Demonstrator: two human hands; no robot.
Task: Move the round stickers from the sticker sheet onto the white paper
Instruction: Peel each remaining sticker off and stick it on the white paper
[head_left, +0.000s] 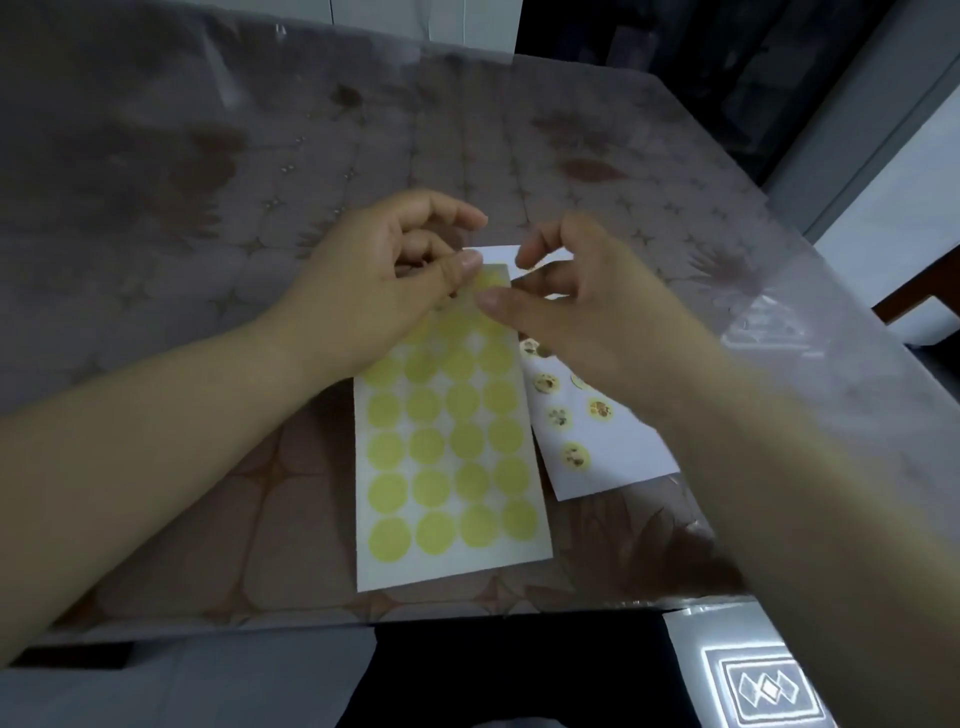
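No words, numbers or brand names can be read. The round stickers (600, 409) on the white paper (618, 467) bear small pictures, too blurred to tell.

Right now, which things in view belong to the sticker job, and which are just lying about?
Job: sheet; paper; stickers already on the paper; left hand and right hand, both pinching the sheet's top end.
Lying about: tablecloth; clear cover over it.

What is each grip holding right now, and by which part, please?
The left grip pinches the sheet at its far end. The right grip curls at that same end; whether it holds anything cannot be told.
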